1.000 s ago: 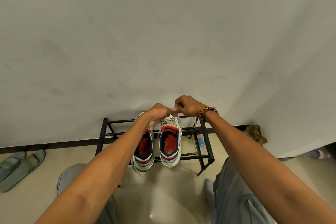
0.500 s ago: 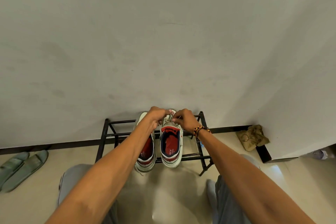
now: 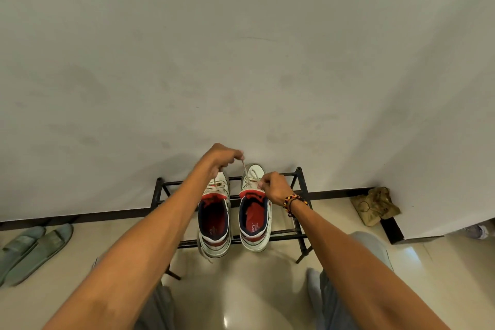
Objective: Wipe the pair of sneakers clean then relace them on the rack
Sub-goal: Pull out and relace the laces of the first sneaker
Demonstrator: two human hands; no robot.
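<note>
- Left hand [image 3: 223, 157] pinches the lace [image 3: 244, 169] taut above the right sneaker [image 3: 253, 206] on the rack [image 3: 301, 233].
- Right hand [image 3: 272, 186] grips lace at the eyelets.
- Pull too hard and the sneaker could tip off.

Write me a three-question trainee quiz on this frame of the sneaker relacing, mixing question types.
1. True or false: both sneakers stand on the black rack with their toes toward the wall.
2. Which hand is raised higher with the lace? A) left hand B) right hand C) both level
3. Fill in: on the floor at far left lies a pair of green ____.

Key
1. True: the left sneaker and right sneaker show their heels toward the camera.
2. A: it pinches the lace above the right sneaker's toe, while the right hand grips lower by the tongue.
3. Slippers.
</note>
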